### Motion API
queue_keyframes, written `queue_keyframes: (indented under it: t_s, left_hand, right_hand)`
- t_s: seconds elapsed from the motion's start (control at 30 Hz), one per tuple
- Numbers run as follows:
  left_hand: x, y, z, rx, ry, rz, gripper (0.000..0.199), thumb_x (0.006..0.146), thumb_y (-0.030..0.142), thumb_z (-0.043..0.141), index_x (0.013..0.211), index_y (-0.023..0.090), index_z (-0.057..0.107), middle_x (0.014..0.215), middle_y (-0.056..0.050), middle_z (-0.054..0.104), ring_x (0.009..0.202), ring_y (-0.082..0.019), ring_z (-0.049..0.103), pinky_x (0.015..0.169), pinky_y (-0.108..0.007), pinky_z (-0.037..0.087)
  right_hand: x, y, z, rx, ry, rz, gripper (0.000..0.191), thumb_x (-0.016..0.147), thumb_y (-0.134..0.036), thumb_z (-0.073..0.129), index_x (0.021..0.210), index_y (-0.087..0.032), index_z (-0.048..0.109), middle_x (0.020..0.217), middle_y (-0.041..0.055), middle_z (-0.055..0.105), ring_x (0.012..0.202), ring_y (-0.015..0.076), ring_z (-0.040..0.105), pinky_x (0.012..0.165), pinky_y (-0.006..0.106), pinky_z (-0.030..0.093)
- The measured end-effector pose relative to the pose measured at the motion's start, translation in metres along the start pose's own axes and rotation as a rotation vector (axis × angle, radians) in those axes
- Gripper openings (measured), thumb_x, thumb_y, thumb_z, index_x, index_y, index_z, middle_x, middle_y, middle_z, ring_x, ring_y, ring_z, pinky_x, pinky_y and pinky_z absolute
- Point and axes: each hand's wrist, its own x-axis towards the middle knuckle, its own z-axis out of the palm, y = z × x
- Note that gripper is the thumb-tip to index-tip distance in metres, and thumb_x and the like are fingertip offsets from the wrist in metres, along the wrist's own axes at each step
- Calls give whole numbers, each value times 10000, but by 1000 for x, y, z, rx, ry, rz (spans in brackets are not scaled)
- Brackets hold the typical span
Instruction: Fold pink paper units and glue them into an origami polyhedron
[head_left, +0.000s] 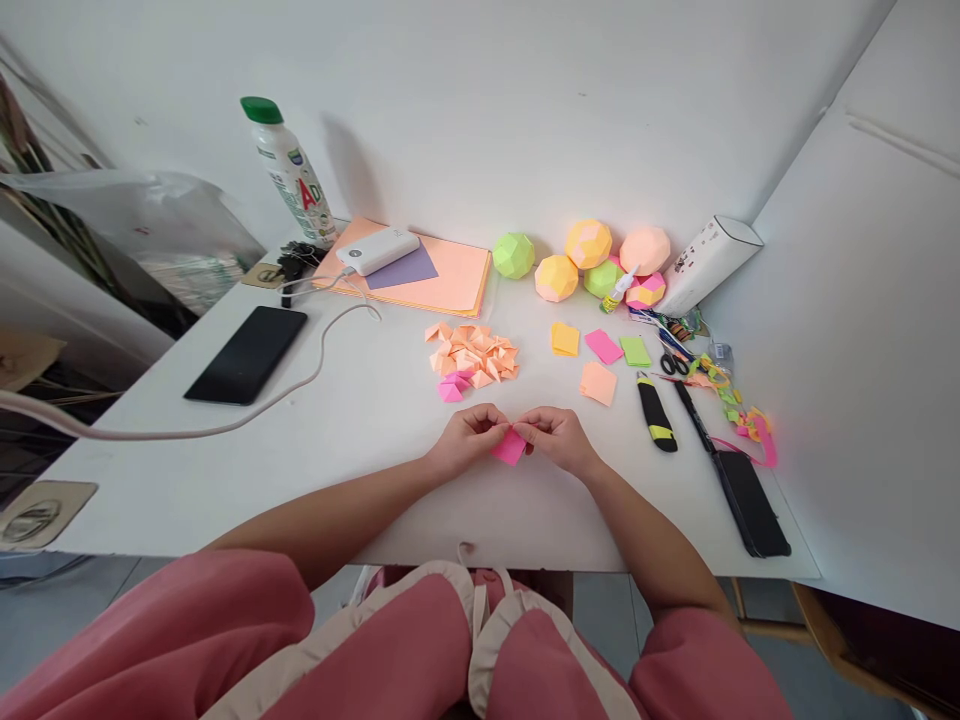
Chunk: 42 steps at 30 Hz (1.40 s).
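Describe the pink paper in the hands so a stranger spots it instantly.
On the white table, go to the middle, towards the near edge. There the left hand and right hand pinch the pink paper. Unlike the pink stack and the folded pink pieces, which lie on the table, it is held.

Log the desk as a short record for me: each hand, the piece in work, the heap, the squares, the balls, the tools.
left hand: pinching pink paper
right hand: pinching the same paper
heap: peach folded pieces, pink folded pieces at the near-left edge
squares: orange, pink, green, peach
balls: paper balls, several colours, at the back
tools: scissors; black-and-yellow tool, likely a cutter
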Motion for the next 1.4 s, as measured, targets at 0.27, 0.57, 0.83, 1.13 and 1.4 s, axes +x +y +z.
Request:
queue_keyframes:
  t_s: [0.27, 0.57, 0.83, 1.13, 1.4]
  left_hand:
    - [5, -5, -4, -96, 139, -3, 185, 710, 317, 653, 703, 159, 558, 663, 20, 563, 582, -92, 515, 562, -231, 414]
    - [-1, 2, 3, 62, -12, -9, 210, 726, 339, 641, 682, 153, 554, 636, -6, 595, 595, -121, 556, 570, -251, 430]
    - [2, -3, -1, 41, 96, 4, 164, 704, 298, 625, 665, 158, 547, 648, 18, 541, 566, -92, 498, 538, -227, 407]
    - [1, -3, -3, 39, 38, -8, 185, 749, 335, 614, 719, 163, 552, 667, 3, 579, 614, -122, 563, 593, -256, 453]
    - [1, -2, -1, 24, 43, -1, 226, 746, 362, 626, 689, 160, 544, 677, 4, 570, 614, -115, 554, 589, -251, 445]
  right_hand:
    - [2, -3, -9, 51, 30, -10, 218, 705, -370, 707, 709, -156, 662, 618, 7, 634, 498, 103, 565, 518, 258, 496]
    - [-2, 4, 8, -57, 51, -37, 142, 728, -310, 636, 714, -168, 635, 689, 10, 628, 601, 120, 597, 569, 256, 512]
    - [2, 1, -9, -39, 75, 26, 66, 699, -218, 593, 673, -169, 556, 564, -12, 604, 537, 125, 607, 560, 260, 507]
    - [-1, -1, 2, -67, -46, -56, 181, 774, -357, 607, 756, -177, 615, 713, 20, 629, 637, 132, 614, 625, 281, 518]
    - [-1, 1, -1, -87, 32, -61, 196, 750, -350, 623, 669, -178, 574, 637, -7, 570, 581, 117, 552, 577, 274, 493]
